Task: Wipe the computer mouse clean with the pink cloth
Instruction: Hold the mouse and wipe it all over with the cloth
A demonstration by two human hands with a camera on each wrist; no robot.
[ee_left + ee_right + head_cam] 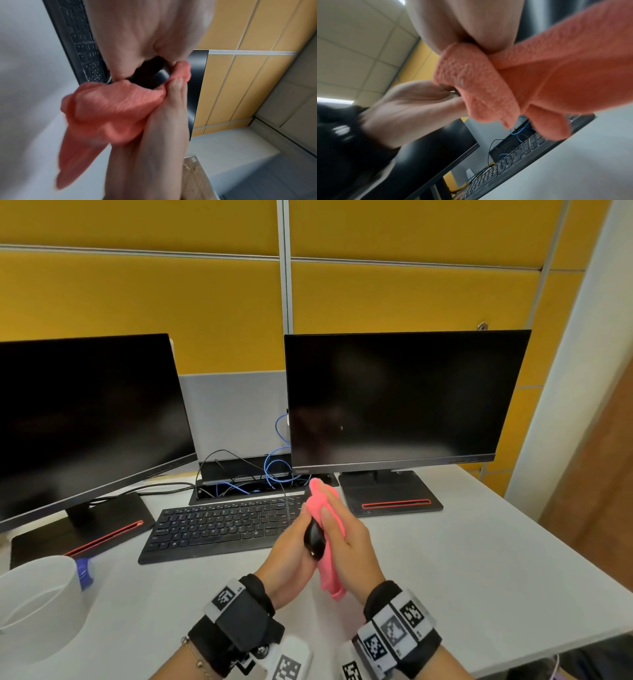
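Observation:
A black computer mouse (pixel 314 540) is held above the desk in my left hand (pixel 291 556), whose fingers curl round it from below. My right hand (pixel 346 542) grips the pink cloth (pixel 325 508) and presses it against the mouse's right side. Cloth ends stick out above the fingers and hang below the palms. In the left wrist view the mouse (pixel 150 73) shows dark between my left fingers and the cloth (pixel 109 108). The right wrist view is mostly filled by the cloth (pixel 522 83); the mouse is hidden there.
A black keyboard (pixel 222 525) lies just beyond my hands. Two dark monitors (pixel 394 398) stand behind on black bases, with blue and black cables (pixel 274 470) between them. A white cup (pixel 37 604) sits at the near left. The desk edge (pixel 548 655) runs at the right.

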